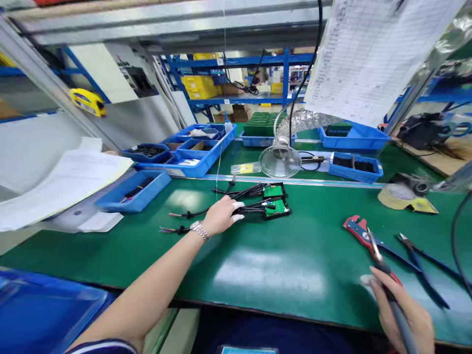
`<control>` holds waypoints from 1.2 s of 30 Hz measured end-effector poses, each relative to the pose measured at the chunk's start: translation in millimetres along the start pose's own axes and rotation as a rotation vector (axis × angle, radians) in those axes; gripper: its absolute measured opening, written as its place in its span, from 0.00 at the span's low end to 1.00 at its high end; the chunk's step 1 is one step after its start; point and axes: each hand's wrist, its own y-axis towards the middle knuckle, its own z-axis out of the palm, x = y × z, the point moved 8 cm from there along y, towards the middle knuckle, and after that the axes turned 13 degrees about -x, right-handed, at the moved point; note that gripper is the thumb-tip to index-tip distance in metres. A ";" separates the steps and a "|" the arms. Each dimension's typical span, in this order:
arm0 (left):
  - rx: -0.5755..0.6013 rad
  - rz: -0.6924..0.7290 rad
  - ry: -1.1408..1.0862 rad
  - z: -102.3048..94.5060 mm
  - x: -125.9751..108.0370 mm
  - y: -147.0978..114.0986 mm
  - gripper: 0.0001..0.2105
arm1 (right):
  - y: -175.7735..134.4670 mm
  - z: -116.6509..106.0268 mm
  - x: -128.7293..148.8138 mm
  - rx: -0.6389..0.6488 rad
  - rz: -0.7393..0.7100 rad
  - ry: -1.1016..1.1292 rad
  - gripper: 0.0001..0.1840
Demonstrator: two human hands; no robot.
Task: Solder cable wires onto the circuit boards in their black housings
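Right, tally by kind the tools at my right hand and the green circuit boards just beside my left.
Soldering iron, in the right hand: 1
Wire stripper: 1
Cutters: 1
Green circuit boards, visible by the left hand: 2
Total: 5

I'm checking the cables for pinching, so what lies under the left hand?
Black cables pass under the left hand and emerge toward a green circuit board. The stretch directly beneath it is covered, so its condition cannot be seen.

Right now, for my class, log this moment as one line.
left hand: at black cables; right hand: holding soldering iron; cable ends: green circuit boards; nearby: wire stripper, side cutters
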 end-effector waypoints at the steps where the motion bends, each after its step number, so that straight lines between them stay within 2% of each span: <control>1: -0.002 -0.011 0.007 -2.1 5.8 -3.1 0.17 | -4.2 1.0 0.9 0.000 0.003 -0.004 0.19; 5: 0.017 -0.058 0.041 -6.9 31.3 -18.2 0.18 | -18.0 5.1 2.6 0.000 0.019 0.006 0.21; 10: 0.102 -0.096 0.062 -9.8 57.5 -26.7 0.20 | -25.9 9.2 0.3 -0.025 0.044 0.076 0.16; 12: 0.091 -0.121 0.075 -14.2 60.9 -14.4 0.22 | -27.4 10.3 2.5 -0.042 0.016 0.100 0.15; 15: 0.022 -0.186 0.145 -16.1 57.1 17.7 0.21 | -29.7 12.1 5.3 -0.056 -0.018 0.112 0.14; 20: 0.038 -0.199 0.251 7.7 33.4 59.9 0.14 | -32.0 11.5 4.5 -0.073 -0.032 0.076 0.14; 22: 0.047 -0.195 0.292 5.9 28.9 66.6 0.11 | -31.8 10.7 4.6 -0.079 -0.037 0.086 0.14; 24: 0.023 -0.185 0.337 -12.3 27.7 69.4 0.10 | -30.9 9.8 5.1 -0.087 -0.043 0.099 0.14; 28: -0.066 -0.164 0.413 -82.5 24.0 60.6 0.12 | -29.8 8.9 4.7 -0.092 -0.033 0.136 0.13; 30: -0.101 -0.156 0.436 -116.0 14.2 46.6 0.15 | -30.5 10.0 2.9 -0.081 -0.010 0.163 0.11; 32: -0.106 -0.104 0.435 -132.9 -7.2 27.4 0.16 | -31.8 11.1 0.4 -0.076 0.021 0.185 0.09; 34: 0.029 0.025 0.324 -117.6 -41.3 4.4 0.15 | -32.9 12.0 -1.3 -0.076 0.051 0.204 0.08; 36: 0.234 0.208 0.121 -80.0 -83.8 -21.9 0.10 | -32.8 12.0 -0.9 -0.086 0.065 0.226 0.08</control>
